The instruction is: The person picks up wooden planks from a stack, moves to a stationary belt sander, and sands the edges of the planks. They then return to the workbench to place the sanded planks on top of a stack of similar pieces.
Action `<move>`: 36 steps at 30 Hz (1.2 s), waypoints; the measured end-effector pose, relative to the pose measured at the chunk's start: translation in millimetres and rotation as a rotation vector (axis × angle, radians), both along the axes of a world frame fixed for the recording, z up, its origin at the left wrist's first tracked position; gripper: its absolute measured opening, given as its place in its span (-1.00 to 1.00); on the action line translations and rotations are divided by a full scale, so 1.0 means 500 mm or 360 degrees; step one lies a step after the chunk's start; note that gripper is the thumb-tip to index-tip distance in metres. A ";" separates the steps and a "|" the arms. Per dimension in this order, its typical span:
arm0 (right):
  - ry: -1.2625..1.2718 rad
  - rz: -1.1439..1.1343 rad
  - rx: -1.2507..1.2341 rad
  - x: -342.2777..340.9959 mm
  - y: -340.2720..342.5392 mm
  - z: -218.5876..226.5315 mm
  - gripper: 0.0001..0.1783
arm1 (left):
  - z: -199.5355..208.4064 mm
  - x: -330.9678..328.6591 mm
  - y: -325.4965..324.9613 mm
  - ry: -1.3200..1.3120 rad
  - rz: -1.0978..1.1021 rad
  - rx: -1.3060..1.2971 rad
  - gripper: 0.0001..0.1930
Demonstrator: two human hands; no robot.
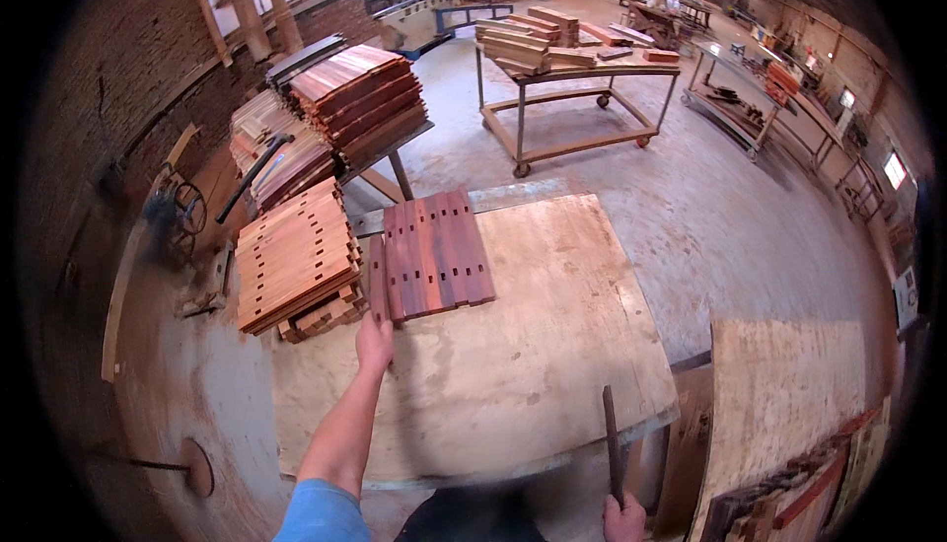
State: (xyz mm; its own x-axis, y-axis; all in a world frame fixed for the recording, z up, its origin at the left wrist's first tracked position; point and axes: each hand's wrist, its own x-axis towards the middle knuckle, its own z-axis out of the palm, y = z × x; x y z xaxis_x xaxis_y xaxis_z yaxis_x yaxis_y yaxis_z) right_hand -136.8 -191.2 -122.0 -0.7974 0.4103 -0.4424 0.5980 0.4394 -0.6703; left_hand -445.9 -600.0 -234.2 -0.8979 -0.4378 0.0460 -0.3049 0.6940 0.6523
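Observation:
My left hand (pixel 375 343) is closed on the near end of a narrow reddish-brown wooden slat (pixel 377 271). That slat lies beside a row of dark red slats (pixel 434 256) with small rectangular slots, set edge to edge on a plywood-topped table (pixel 552 345). Left of it rises a stack of paler slotted slats (pixel 296 251). Near the table's front right edge, my right hand (pixel 623 518) grips the lower end of a long, thin dark strip (pixel 612 433) held roughly upright. Whether this strip is wood or metal I cannot make out.
Behind the stack, a hammer (pixel 256 177) rests on more piled boards (pixel 360 98). A wheeled cart (pixel 523 118) with lumber stands beyond the table. At lower right are a plywood sheet (pixel 779 394) and several dark offcuts (pixel 779 503).

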 end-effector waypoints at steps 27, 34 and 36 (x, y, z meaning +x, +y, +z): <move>0.0521 0.0373 -0.0553 -0.815 -0.282 -0.240 -0.74 | -0.027 -0.255 0.011 -0.0400 0.0203 -0.0211 -0.63; 0.0426 0.0275 -0.0598 -0.855 -0.314 -0.308 -0.76 | -0.076 -0.249 0.012 -0.0137 0.0248 -0.0298 -0.50; 0.0476 0.0165 -0.0700 -0.853 -0.321 -0.305 -0.78 | -0.081 -0.245 0.016 -0.0083 0.0226 -0.0346 -0.49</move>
State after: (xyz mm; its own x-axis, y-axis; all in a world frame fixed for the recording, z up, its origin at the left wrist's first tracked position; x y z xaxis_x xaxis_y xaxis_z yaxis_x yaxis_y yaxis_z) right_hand -563.2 -351.8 -274.5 -0.9413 0.1505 -0.3020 0.3213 0.1256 -0.9386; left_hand -568.4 -592.1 -274.6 -0.8318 -0.5444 0.1082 -0.4385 0.7641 0.4733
